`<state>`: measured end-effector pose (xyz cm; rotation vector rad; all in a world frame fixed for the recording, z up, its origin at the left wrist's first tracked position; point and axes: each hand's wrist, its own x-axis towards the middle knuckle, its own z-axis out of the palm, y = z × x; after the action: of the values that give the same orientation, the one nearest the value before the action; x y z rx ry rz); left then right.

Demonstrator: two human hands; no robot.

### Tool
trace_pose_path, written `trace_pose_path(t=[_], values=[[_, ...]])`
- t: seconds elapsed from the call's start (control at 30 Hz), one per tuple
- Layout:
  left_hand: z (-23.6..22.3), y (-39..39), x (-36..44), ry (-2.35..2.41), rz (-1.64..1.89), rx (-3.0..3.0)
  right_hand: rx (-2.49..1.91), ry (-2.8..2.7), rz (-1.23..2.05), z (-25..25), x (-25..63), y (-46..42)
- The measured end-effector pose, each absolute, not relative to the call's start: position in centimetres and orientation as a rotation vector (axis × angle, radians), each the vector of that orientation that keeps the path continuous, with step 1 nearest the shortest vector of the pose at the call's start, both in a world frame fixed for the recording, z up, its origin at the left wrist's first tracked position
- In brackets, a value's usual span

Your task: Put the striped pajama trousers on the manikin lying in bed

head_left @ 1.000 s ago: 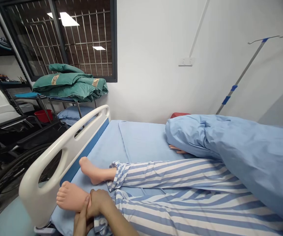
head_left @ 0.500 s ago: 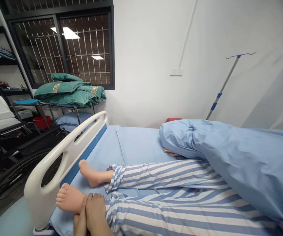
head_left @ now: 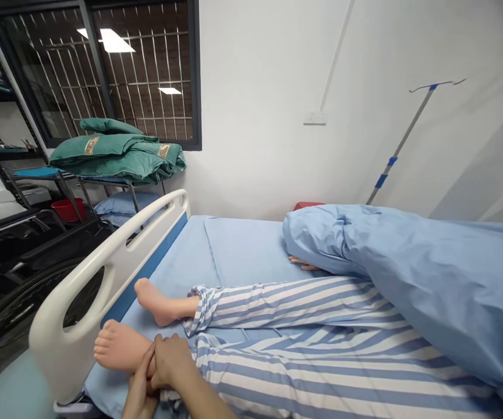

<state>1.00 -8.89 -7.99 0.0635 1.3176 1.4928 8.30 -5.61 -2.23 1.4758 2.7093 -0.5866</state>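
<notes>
Left hand (head_left: 139, 389) and right hand (head_left: 170, 361) are clasping a manikin's foot (head_left: 118, 348) at lower left, fingers closed around it; a hasty tug could knock it against the bed rail (head_left: 120, 267).

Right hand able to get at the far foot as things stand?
Likely yes. The right hand is wrapped around the ankle of the near foot, just below the far foot, with only bare sheet between them. It would have to let go first.
</notes>
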Motion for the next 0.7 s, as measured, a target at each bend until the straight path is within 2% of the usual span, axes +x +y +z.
trace_pose_path(t=[0.13, 0.33, 0.7], values=[[-8.2, -8.6, 1.3, 1.315, 1.612, -0.001, 1.391, 2.658, -0.736, -2.1, 8.5, -4.3], [-8.9, -8.6, 1.5, 1.509, 1.544, 0.071, 1.278, 2.667, -0.793, -2.4, 8.5, -3.1], [-8.2, -9.4, 1.6, 1.503, 1.610, 0.137, 1.415, 2.784, -0.501, -2.1, 8.4, -5.1]])
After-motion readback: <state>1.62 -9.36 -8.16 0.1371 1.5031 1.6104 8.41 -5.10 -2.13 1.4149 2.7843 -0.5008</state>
